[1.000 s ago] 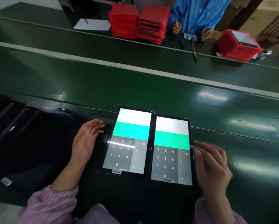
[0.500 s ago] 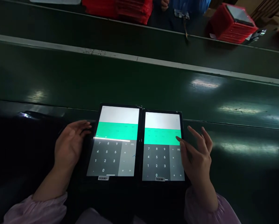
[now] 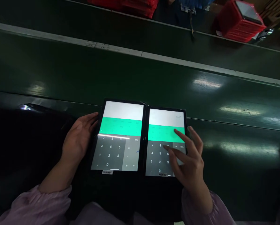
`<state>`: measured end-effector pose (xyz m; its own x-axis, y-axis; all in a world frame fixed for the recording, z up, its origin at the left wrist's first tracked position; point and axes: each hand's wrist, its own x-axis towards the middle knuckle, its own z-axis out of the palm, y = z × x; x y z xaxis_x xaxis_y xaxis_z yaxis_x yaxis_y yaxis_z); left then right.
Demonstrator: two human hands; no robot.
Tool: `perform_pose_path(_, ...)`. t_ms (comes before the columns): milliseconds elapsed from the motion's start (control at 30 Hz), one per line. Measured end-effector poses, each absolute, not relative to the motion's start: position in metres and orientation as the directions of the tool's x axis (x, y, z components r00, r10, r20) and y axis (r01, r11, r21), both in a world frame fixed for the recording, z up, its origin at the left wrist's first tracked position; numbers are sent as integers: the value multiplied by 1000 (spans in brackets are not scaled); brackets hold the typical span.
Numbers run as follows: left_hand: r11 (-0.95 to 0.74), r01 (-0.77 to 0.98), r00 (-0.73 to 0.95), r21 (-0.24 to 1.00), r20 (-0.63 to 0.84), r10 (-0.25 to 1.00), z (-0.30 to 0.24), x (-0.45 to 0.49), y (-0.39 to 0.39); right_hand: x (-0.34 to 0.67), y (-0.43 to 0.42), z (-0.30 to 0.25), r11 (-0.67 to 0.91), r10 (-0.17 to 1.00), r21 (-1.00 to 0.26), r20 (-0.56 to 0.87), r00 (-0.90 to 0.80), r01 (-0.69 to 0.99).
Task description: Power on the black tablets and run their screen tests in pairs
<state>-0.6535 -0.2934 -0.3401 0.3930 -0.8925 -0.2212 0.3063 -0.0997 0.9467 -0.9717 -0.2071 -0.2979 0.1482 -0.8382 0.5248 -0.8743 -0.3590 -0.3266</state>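
Two tablets lie side by side, both lit with a calculator keypad under a green band and a white field. My left hand [image 3: 77, 139] is beside the outer edge of the left tablet [image 3: 118, 140], fingers loosely curved and apart; whether they touch the edge is hard to tell. Over the right tablet [image 3: 159, 156] is my right hand [image 3: 190, 159], fingers spread, its index finger near the 8 and 9 keys and another over the green band. It holds nothing. Some small characters show in that tablet's white field. A barcode label [image 3: 107, 172] sits at the left tablet's lower edge.
A green work surface [image 3: 83, 72] with a pale strip [image 3: 142, 54] stretches beyond the tablets. Red stacked packs [image 3: 241, 23] stand at the far right, and more red packs [image 3: 135, 7] at the far middle. Something blue [image 3: 197, 5] is between them.
My right hand has moved left and further over the right tablet. Characters have appeared in that tablet's white field. My left hand stays beside the left tablet; the view has shifted slightly.
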Motion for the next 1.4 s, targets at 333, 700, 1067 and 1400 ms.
perform_pose_path(333, -55, 288, 362, 956, -162, -918, -343, -651, -294, -943, -204, -303, -368, -864, -289, 458, 209, -884)
perform_pose_path(700, -68, 292, 367, 954, -178, -913, -343, -652, -291, -996, -214, -305, -115, -782, -228, 621, -54, -967)
perform_pose_path(1067, -90, 289, 385, 953, -202, -901, -338, -656, -292, -987, -217, -313, -122, -822, -269, 567, -55, -955)
perform_pose_path(1400, -26, 176, 373, 984, -91, -924, -342, -659, -298, -988, -218, -315, -81, -815, -254, 574, -82, -964)
